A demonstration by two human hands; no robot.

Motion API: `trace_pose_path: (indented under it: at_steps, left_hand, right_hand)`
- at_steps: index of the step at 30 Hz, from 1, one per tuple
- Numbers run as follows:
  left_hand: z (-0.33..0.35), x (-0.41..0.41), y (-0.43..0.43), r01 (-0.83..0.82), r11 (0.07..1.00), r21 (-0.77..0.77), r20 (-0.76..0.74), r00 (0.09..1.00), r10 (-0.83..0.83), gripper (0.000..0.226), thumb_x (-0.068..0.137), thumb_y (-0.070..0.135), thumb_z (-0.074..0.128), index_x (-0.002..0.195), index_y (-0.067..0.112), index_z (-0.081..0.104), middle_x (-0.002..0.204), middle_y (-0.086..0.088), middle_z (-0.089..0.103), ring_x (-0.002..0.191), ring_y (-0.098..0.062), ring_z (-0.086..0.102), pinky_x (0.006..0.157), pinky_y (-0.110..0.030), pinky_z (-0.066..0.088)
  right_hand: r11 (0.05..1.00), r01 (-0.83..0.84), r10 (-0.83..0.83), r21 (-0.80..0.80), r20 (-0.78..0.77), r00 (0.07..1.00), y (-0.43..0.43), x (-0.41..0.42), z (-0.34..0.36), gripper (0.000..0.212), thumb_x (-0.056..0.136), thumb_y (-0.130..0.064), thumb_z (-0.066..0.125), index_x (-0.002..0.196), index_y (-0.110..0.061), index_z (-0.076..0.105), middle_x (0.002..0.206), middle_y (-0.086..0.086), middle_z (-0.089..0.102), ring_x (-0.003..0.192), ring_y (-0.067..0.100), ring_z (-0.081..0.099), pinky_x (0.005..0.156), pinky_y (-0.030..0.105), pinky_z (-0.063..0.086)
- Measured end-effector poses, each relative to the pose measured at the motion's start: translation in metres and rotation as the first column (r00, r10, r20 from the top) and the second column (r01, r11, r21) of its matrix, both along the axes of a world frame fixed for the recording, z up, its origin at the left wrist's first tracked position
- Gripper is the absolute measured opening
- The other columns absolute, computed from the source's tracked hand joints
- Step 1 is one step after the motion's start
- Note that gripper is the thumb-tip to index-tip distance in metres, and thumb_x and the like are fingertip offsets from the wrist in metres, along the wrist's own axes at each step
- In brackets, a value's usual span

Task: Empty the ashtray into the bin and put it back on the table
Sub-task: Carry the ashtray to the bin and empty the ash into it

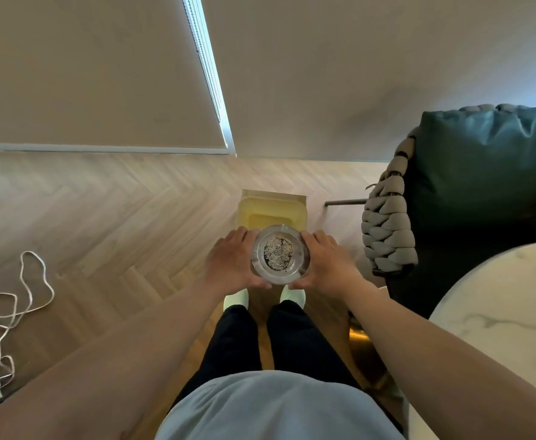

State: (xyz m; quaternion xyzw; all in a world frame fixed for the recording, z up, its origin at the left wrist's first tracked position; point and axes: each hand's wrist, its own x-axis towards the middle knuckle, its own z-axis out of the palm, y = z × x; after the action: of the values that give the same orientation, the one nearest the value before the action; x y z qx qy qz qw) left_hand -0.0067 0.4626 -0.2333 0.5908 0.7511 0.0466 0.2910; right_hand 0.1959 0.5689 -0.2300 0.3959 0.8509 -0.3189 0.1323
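Seen from the head camera, looking down the person's own body: both bare arms reach forward, and between the hands sits a round clear glass ashtray (280, 255), held level, its bowl filled with a speckled grey and black heap of ash. The left hand (230, 262) cups the ashtray's left rim with fingers curved around the side, and the right hand (327, 263) mirrors it on the right rim, so both hands are closed on the glass and carry it in the air. Just beyond and below the ashtray stands a pale yellow bin (273, 208) on the herringbone wood floor (117, 211), its open mouth partly hidden by the ashtray's far edge. The person's dark trousers and light shoes stand just short of the bin. At the right edge is a round white marble table (511, 319), with a green cushioned woven chair (482, 173) behind it; a loose white cord (16, 300) lies on the floor at far left, well apart. The ash appears not yet tipped out. To do this step well, it seems wise to carry the ashtray fully over the bin's mouth and lower it close before tilting the far edge down slowly, keeping both hands firm on the smooth glass, so that fine ash falls inside rather than drifting onto the floor or shoes.
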Motion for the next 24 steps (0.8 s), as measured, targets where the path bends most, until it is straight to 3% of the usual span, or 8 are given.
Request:
trace_pose_path:
  at_steps: [6,12,15,17,20,22,24]
  left_hand:
    - [-0.028,-0.022,0.011,0.056,0.998,-0.014,0.007,0.998,-0.056,0.109,0.045,0.073,0.081,0.132,0.022,0.039,0.117,0.003,0.05,0.106,-0.02,0.052,0.089,-0.039,0.045]
    - [-0.074,-0.037,0.03,0.098,0.995,-0.002,-0.002,0.995,-0.098,0.11,0.044,0.076,0.079,0.13,0.022,0.04,0.115,0.003,0.049,0.106,-0.02,0.051,0.089,-0.039,0.045]
    - [-0.106,-0.043,0.043,0.104,0.995,0.005,0.014,0.995,-0.104,0.108,0.043,0.074,0.08,0.129,0.024,0.039,0.115,0.005,0.049,0.105,-0.018,0.051,0.089,-0.036,0.044]
    - [-0.129,-0.046,0.05,0.099,0.995,0.011,0.032,0.995,-0.099,0.108,0.043,0.073,0.081,0.129,0.025,0.039,0.115,0.007,0.048,0.104,-0.016,0.05,0.09,-0.035,0.044]
    - [-0.163,-0.05,0.059,0.097,0.995,0.04,0.037,0.994,-0.098,0.108,0.042,0.072,0.082,0.129,0.026,0.039,0.115,0.008,0.049,0.103,-0.015,0.05,0.09,-0.034,0.044]
    - [-0.186,-0.051,0.065,0.091,0.994,0.053,0.038,0.995,-0.093,0.107,0.042,0.071,0.083,0.129,0.026,0.039,0.116,0.008,0.048,0.103,-0.014,0.05,0.089,-0.034,0.044]
    - [-0.21,-0.055,0.071,0.082,0.995,0.064,0.053,0.995,-0.086,0.107,0.041,0.07,0.083,0.129,0.026,0.039,0.116,0.009,0.048,0.104,-0.014,0.049,0.09,-0.033,0.043]
  right_hand:
    - [0.994,0.078,-0.08,-0.077,-0.023,0.997,-0.001,-0.017,-0.028,0.111,0.052,-0.058,0.088,0.14,-0.028,0.028,0.129,0.0,0.046,0.118,0.022,0.046,0.1,0.044,0.045]
    - [0.961,0.142,-0.171,-0.236,-0.107,0.979,0.019,-0.03,-0.065,0.1,0.052,-0.045,0.094,0.135,-0.028,0.041,0.123,-0.003,0.053,0.111,0.015,0.049,0.095,0.036,0.046]
    - [0.928,0.199,-0.26,-0.316,-0.167,0.951,0.032,-0.034,-0.093,0.075,0.071,-0.042,0.086,0.133,-0.025,0.049,0.111,-0.01,0.057,0.102,0.01,0.056,0.084,0.021,0.049]
    - [0.899,0.268,-0.333,-0.347,-0.142,0.932,0.042,-0.037,-0.115,0.057,0.089,-0.036,0.071,0.138,-0.02,0.049,0.106,-0.016,0.056,0.095,0.008,0.057,0.071,0.011,0.042]
    - [0.861,0.349,-0.408,-0.37,-0.091,0.908,0.056,-0.042,-0.153,0.042,0.101,-0.027,0.054,0.141,-0.018,0.05,0.101,-0.01,0.058,0.082,0.001,0.054,0.068,0.018,0.041]
    - [0.826,0.417,-0.484,-0.38,-0.097,0.87,0.065,-0.045,-0.179,0.035,0.101,-0.018,0.052,0.136,-0.017,0.057,0.088,-0.009,0.062,0.072,0.004,0.056,0.07,0.023,0.044]
    - [0.768,0.494,-0.575,-0.407,-0.099,0.812,0.074,-0.048,-0.205,0.029,0.099,-0.011,0.054,0.127,-0.015,0.065,0.079,-0.003,0.066,0.06,0.009,0.061,0.06,0.023,0.051]
